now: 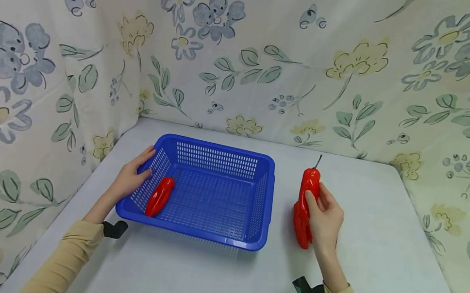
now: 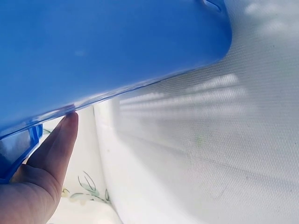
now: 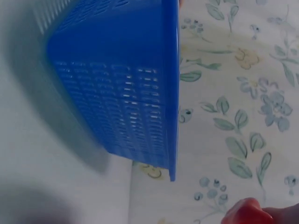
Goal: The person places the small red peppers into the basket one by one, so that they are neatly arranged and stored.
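In our head view the right hand point(image 1: 325, 216) has its thumb in front of an upper red pepper point(image 1: 311, 179) and its other fingers behind, so we see these fingers gripping it in a pinch. The pepper's body rises above the thumb tip, and its thin stem point(image 1: 318, 161) points farther up and away from the fingers. Just below the thumb, a lower red pepper point(image 1: 303, 230) slants down beside the palm (we cannot tell how many are bunched there, or whether any of them touches the worktop point(image 1: 218, 281)). From the right wrist we see only a blurred red end at those fingers, in the corner.

The left hand point(image 1: 133, 175) rests on the left rim of a blue basket point(image 1: 211, 197); its fingers lie fairly straight along that edge, the thumb set apart. From the left wrist, a fingertip touches the rim. Inside, just to the right of these fingers and closer to us than their tips, a loose red pepper point(image 1: 160, 197) leans by the basket's left wall, its stem pointing away from us. The basket's right side stands near the right fingers, apart from them. Well beyond both sets of fingers hangs a floral cloth point(image 1: 245, 64).
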Motion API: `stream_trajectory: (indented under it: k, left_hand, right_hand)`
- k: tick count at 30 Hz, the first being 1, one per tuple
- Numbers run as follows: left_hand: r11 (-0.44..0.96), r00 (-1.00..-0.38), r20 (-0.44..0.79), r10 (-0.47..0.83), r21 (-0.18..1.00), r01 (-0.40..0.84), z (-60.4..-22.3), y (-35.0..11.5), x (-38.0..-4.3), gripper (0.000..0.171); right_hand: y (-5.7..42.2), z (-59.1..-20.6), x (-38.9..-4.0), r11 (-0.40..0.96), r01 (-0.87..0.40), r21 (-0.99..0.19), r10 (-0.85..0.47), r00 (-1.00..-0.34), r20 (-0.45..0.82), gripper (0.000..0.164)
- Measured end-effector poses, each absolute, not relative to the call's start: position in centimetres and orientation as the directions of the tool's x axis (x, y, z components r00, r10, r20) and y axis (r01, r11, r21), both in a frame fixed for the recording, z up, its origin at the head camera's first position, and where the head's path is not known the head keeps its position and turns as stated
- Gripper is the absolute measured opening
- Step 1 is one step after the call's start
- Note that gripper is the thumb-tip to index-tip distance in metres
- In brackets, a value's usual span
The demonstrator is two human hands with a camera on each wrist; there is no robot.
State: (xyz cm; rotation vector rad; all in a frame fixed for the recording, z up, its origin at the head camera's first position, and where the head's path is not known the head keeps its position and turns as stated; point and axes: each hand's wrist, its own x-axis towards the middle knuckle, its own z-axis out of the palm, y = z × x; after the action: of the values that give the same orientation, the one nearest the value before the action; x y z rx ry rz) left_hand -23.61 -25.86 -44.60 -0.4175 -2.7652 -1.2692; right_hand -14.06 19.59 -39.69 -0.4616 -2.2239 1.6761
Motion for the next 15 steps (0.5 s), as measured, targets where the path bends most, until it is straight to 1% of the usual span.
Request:
stream_trajectory:
  k: [5,11,15]
  left_hand:
    - [0.622,-0.959,0.180,0.219,0.731,0.280,-44.6,-25.8,-23.6,0.057]
    - [0.622,-0.959,0.179,0.221,0.732,0.280,-44.6,-25.8,-23.6,0.057]
    - [0.622,-0.959,0.178,0.222,0.731,0.280,-44.6,-25.8,-23.6,0.057]
  right_hand:
    - [18.4,-39.7,-14.3,0.276,0.076,-0.958,0.408,-0.912,0.045,0.055]
    - [16.6,-39.6,-14.8,0.234,0.071,-0.970,0.363,-0.932,0.019,0.054]
    - [15.0,-39.4,-15.1,0.238,0.070,-0.969,0.340,-0.940,0.016,0.054]
